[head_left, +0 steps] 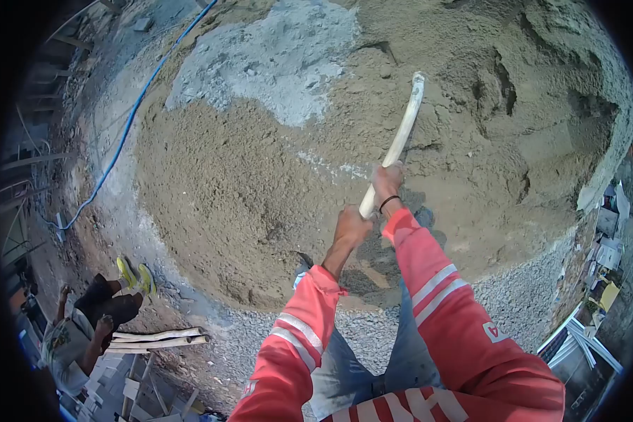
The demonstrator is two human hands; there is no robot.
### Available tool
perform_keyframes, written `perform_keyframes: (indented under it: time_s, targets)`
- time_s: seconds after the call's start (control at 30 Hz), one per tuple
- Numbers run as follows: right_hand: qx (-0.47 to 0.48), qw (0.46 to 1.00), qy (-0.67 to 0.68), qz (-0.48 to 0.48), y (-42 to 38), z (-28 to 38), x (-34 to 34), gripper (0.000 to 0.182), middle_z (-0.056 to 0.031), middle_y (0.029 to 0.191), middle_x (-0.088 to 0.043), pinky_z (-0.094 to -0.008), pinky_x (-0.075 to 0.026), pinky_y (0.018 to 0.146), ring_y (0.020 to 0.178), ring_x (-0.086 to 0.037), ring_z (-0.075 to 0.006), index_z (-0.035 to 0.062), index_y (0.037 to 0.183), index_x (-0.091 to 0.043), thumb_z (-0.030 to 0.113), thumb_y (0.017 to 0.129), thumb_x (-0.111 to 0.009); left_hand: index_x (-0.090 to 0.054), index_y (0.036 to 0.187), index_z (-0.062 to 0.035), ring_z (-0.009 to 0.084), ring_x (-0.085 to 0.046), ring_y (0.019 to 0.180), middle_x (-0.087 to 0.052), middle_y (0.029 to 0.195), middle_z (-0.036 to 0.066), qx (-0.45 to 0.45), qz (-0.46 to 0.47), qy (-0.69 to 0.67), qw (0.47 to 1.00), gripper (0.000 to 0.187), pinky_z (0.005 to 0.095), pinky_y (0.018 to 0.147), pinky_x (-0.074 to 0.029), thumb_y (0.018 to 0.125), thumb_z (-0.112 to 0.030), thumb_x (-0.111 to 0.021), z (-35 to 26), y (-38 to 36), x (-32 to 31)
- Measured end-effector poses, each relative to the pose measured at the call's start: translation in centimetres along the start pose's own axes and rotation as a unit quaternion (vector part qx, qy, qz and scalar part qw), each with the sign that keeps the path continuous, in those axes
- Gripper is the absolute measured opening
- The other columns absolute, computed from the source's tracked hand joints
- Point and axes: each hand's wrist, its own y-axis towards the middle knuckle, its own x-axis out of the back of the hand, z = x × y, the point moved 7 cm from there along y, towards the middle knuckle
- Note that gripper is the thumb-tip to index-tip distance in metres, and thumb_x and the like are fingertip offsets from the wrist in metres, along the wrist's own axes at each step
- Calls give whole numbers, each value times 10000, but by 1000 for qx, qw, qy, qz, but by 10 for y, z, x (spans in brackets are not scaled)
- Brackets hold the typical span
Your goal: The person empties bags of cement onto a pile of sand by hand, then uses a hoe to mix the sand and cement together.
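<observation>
Big picture first: a broad mound of brown sand (pixel 260 176) fills nearly everything ahead of you, with a pale grey patch of cement powder (pixel 274 56) dumped on its far left shoulder and a band of grey gravel (pixel 513 295) skirting the near edge. A blue hose (pixel 130 116) snakes down the left side of the pile.

Now the tool — you've got a long pale wooden handle (pixel 397 144) running from just in front of your chest up and away to the right, its far end lying over the sand; whatever blade it carries isn't visible from here. That long axis points away from you, tilted slightly rightward.

Your right hand (pixel 387 181) is the forward one, fingers wrapped fully round the shaft partway up, a dark band on the wrist. Your left hand (pixel 350 226) sits behind and lower, closed tight over the near end of the handle. So the right hand is nearer the working end, the left anchors the butt — both in orange sleeves with reflective stripes.

Off to the lower left, another person (pixel 84 323) crouches near a couple of pale planks (pixel 158 339), yellow shoes toward the pile, well apart from you.
</observation>
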Motion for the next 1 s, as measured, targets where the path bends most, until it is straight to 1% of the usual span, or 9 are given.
perform_keyframes:
  time_s: [0.1, 0.17, 0.33, 0.47, 0.67, 0.83, 0.87, 0.93, 1.0]
  targets:
    - [12, 997, -59, 47, -82, -5, -27, 414, -304, 970, -603, -461, -482, 840, 948, -599, -454, -80, 1073, -464, 111, 743, -626, -624, 793, 76, 271, -645, 600, -641, 668, 192, -13, -49, -60, 997, 285, 374, 573, -499, 773, -199, -700, 73, -36, 11]
    - [-25, 989, -68, 128, -107, -40, -42, 443, -304, 990, -598, -484, -474, 842, 955, -587, -466, -57, 1099, -436, 151, 767, -643, -652, 898, 48, 366, -670, 723, -662, 778, 236, -45, -62, -10, 997, 286, 416, 676, -518, 712, -163, -704, 73, -67, 23]
    - [84, 989, 2, 119, -126, 11, -7, 490, -307, 930, -592, -475, -487, 735, 853, -604, -452, -83, 1164, -417, 123, 783, -648, -631, 897, 42, 323, -662, 685, -654, 749, 212, -133, -134, -13, 982, 271, 398, 663, -512, 712, -148, -685, 59, -77, 17]
    - [288, 952, 98, 23, -43, 174, 100, 290, -228, 759, -573, -435, -462, 601, 673, -601, -380, -37, 1006, -452, 106, 811, -613, -624, 888, 30, 159, -626, 688, -664, 747, 130, -256, -113, -159, 947, 278, 332, 653, -489, 757, -208, -681, -102, -9, -14]
    - [464, 881, -39, -85, 111, 302, 238, 306, -275, 815, -598, -479, -486, 709, 804, -611, -454, -38, 982, -482, 131, 789, -647, -600, 760, 32, 112, -551, 648, -636, 696, 50, -394, -103, -302, 862, 257, 316, 587, -455, 741, -194, -721, -353, 64, -108]
    - [276, 944, -170, -64, 213, 108, 254, 412, -281, 954, -628, -469, -506, 801, 913, -619, -434, -40, 1096, -516, 157, 774, -680, -609, 808, 40, 149, -577, 709, -639, 747, 78, -178, -11, -331, 927, 274, 354, 627, -473, 745, -203, -718, -249, 104, -288]
    - [127, 969, -214, 6, 223, 34, 247, 508, -279, 970, -635, -455, -508, 823, 949, -624, -411, -52, 1175, -500, 193, 770, -686, -625, 855, 47, 199, -618, 757, -656, 782, 119, -163, -72, -237, 955, 287, 374, 666, -489, 765, -215, -703, -195, 100, -317]
    - [78, 957, -278, 12, 246, -121, 225, 342, -231, 848, -660, -426, -532, 714, 799, -669, -349, -90, 897, -617, 223, 773, -677, -648, 935, 60, 298, -668, 839, -675, 843, 194, -82, -72, -52, 993, 334, 407, 732, -509, 791, -240, -685, -137, 64, -333]
    - [29, 982, -186, 15, 239, -116, 214, 318, -200, 822, -657, -413, -527, 675, 755, -662, -314, -82, 825, -619, 229, 781, -666, -655, 968, 66, 347, -677, 874, -678, 870, 229, -27, -14, 42, 999, 364, 419, 759, -513, 796, -254, -681, -129, 61, -296]
